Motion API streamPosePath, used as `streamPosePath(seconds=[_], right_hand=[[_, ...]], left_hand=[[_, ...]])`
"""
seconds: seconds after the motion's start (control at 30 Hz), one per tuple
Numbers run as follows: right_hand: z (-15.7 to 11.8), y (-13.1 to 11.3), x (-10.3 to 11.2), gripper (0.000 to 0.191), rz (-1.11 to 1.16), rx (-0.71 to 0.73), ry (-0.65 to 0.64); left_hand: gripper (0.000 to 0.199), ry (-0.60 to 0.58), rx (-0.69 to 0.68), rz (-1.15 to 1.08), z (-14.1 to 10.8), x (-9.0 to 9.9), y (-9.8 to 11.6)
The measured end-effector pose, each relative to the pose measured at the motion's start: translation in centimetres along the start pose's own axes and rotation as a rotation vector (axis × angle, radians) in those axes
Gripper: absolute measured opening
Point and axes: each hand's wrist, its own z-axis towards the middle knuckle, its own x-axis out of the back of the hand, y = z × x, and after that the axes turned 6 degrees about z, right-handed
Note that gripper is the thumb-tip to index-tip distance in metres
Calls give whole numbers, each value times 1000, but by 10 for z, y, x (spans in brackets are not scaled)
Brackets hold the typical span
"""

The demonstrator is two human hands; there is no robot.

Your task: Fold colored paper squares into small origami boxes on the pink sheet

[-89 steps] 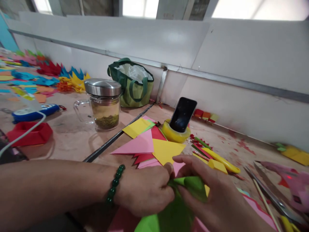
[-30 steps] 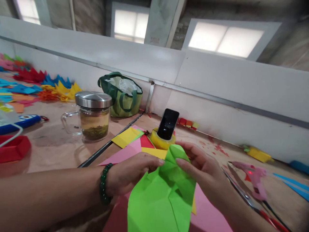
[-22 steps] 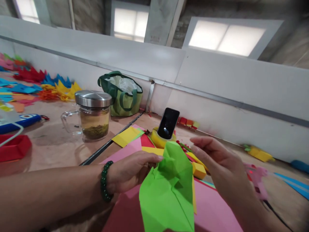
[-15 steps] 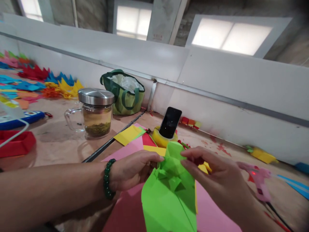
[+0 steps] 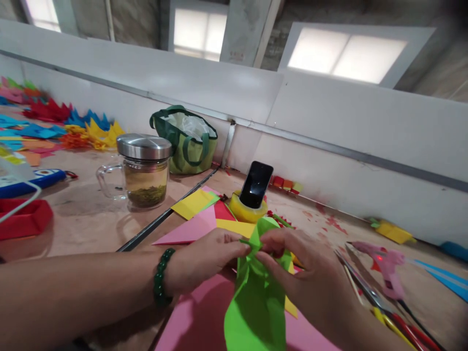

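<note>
A bright green folded paper piece (image 5: 258, 312) is held up over pink sheets (image 5: 199, 312) at the bottom centre. My left hand (image 5: 208, 256), with a green bead bracelet at the wrist, pinches its upper left side between thumb and fingers. From the right, my right hand (image 5: 303, 268) pinches the same paper near its top, close to my left fingertips. The paper narrows and creases between the two hands, and its lower part hangs wide. Yellow paper (image 5: 234, 227) shows behind it.
A glass tea mug (image 5: 146, 175) and a green bag (image 5: 193, 146) stand left of centre. Behind my hands a phone (image 5: 256, 184) leans in a yellow tape roll (image 5: 246, 209). Scissors (image 5: 373, 295) and a pink glue gun (image 5: 385, 265) lie right. Coloured paper pieces (image 5: 44, 130) cover the far left.
My right hand has moved left and in toward my left hand, and the green paper is gathered narrower between them. The scissors at the right have come into view.
</note>
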Motion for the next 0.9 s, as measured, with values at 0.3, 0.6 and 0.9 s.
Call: streamPosePath(seconds=[0.3,0.6,0.9], right_hand=[[1,-6,-1,12,82,55,6],[2,1,-1,10,53,-63,8],[0,1,1,12,58,-108,52]], left_hand=[[20,20,-123,108,-1,-2,-2],[28,-79,-330,93,-4,-2,-4],[35,22,-336,-4,-2,0,-6]])
